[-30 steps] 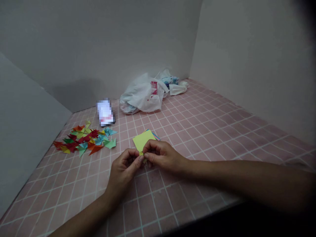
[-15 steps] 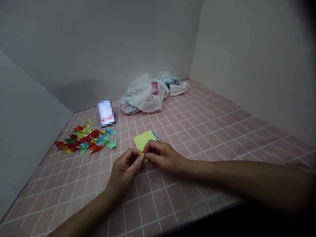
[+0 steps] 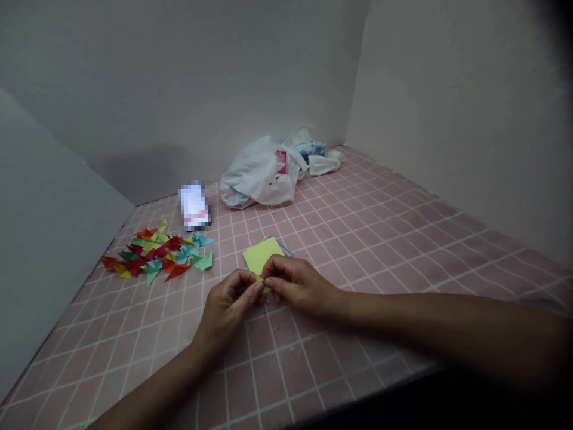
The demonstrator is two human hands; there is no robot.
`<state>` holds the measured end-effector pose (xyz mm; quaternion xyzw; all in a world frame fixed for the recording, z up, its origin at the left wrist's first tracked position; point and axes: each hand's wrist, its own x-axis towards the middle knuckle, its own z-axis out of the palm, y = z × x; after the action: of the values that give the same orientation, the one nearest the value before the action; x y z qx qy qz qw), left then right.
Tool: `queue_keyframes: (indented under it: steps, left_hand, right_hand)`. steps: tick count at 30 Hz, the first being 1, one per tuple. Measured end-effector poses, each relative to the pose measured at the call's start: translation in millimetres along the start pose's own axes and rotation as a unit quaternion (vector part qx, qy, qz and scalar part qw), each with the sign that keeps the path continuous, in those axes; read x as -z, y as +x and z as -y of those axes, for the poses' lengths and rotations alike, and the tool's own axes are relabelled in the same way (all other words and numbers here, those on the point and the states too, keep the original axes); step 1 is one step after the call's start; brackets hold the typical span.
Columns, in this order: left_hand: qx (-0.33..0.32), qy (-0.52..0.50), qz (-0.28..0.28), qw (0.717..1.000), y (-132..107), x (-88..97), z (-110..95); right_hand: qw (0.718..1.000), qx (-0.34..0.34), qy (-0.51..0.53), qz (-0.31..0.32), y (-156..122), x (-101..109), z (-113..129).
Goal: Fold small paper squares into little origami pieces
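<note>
My left hand [image 3: 227,306] and my right hand [image 3: 295,284] meet over the pink tiled table [image 3: 385,239], fingertips pinched together on a small folded yellow-green paper piece [image 3: 262,285]. Most of that piece is hidden between the fingers. Just behind the hands lies a small stack of square paper sheets [image 3: 263,253], yellow-green on top with blue and pink edges showing. A heap of several folded paper pieces [image 3: 157,255] in red, green, yellow, orange and blue lies to the left.
A crumpled white plastic bag [image 3: 262,172] and more white wrapping [image 3: 320,156] sit at the back by the wall corner. A small blurred white object [image 3: 194,206] stands left of the bag. Grey walls close the left, back and right.
The hands stay pinched on the small paper piece, with only slight finger movement. The view has shifted a little.
</note>
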<state>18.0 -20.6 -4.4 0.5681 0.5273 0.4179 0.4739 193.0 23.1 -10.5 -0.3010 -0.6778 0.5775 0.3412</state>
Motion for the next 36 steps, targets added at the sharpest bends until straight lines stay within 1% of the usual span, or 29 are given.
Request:
queue_keyframes:
  steps: [4, 9, 23, 26, 32, 36]
  left_hand:
    - [0.006, 0.007, -0.005, 1.000, -1.1, -0.7, 1.8]
    - [0.013, 0.010, -0.005, 1.000, -0.7, -1.8, 1.2]
    - [0.041, -0.026, 0.047, 0.998, -0.3, 3.5, -0.7]
    - [0.039, -0.025, 0.048, 0.998, -0.1, 4.0, -1.5]
    - [0.042, -0.011, 0.039, 0.998, 1.3, 5.4, 2.2]
    - [0.042, -0.029, 0.042, 0.998, 0.3, 4.7, 2.4]
  right_hand:
    - [1.000, 0.008, -0.001, -0.011, -0.6, -1.0, -1.0]
    - [1.000, 0.004, -0.007, -0.004, -0.9, -1.4, -2.1]
    - [1.000, -0.002, 0.001, 0.012, 1.0, 0.3, -4.6]
    - [1.000, -0.007, 0.001, 0.015, 1.2, 0.6, -4.5]
    - [0.999, -0.013, 0.040, 0.024, 2.3, 0.8, -4.4]
    - [0.999, -0.009, 0.033, 0.017, 2.4, 0.6, -4.3]
